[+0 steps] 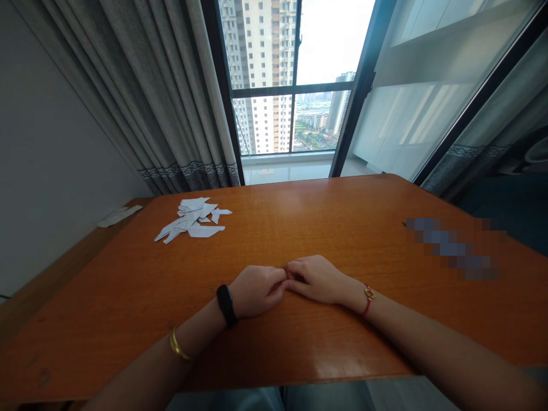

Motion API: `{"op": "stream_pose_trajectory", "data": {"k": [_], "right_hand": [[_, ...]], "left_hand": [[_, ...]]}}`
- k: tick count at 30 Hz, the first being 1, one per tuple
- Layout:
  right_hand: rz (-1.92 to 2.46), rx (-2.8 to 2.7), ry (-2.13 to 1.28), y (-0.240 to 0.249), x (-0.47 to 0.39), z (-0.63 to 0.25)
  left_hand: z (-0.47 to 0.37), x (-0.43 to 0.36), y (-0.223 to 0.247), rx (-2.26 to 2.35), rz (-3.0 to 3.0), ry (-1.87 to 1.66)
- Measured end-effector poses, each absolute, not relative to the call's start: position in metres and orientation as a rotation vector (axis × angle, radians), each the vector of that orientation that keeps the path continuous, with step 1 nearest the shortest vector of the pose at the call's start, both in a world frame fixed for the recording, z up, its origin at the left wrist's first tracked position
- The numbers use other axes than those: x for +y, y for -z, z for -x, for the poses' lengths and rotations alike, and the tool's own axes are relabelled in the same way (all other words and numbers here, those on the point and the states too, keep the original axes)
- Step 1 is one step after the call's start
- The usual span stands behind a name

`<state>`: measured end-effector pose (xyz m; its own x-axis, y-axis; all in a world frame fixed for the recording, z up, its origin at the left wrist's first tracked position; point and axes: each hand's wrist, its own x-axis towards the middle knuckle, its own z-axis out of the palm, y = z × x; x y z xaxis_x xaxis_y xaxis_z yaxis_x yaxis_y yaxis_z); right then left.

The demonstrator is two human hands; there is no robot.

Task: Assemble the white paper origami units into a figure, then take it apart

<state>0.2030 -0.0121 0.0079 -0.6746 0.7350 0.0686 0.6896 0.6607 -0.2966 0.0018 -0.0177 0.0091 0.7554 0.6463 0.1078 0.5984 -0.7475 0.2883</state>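
Observation:
My left hand (260, 290) rests on the wooden table (308, 348), its fingers curled closed, with a black wristband (226, 306) and a gold bangle (178, 345) on that arm. Meeting it at the fingertips, my right hand (317, 278) lies with fingers bent and drawn together. No object shows in either hand, though the left palm is turned away. A red cord bracelet (368, 298) circles the right wrist. Beyond my left hand lies a loose heap of cut white paper pieces (192, 221), several of them overlapping.
On the table's right side is a pixelated, blurred object (447, 246) whose kind I cannot make out. A pale flat strip (120, 216) lies at the left edge by the wall. Grey curtains (171, 103) and a window (295, 88) stand behind the table.

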Motion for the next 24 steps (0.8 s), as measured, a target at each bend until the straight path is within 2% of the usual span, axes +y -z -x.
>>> {"op": "stream_pose_trajectory", "data": {"k": [18, 24], "right_hand": [[1.168, -2.741, -0.293, -0.0124, -0.0132, -0.1996], [1.152, -2.729, -0.378, -0.0135, -0.0135, -0.2004]], "left_hand": [[-0.0031, -0.0197, -0.0126, 1.011, -2.654, -0.320], [-0.0024, -0.0184, -0.0115, 0.972, -2.667, -0.294]]}}
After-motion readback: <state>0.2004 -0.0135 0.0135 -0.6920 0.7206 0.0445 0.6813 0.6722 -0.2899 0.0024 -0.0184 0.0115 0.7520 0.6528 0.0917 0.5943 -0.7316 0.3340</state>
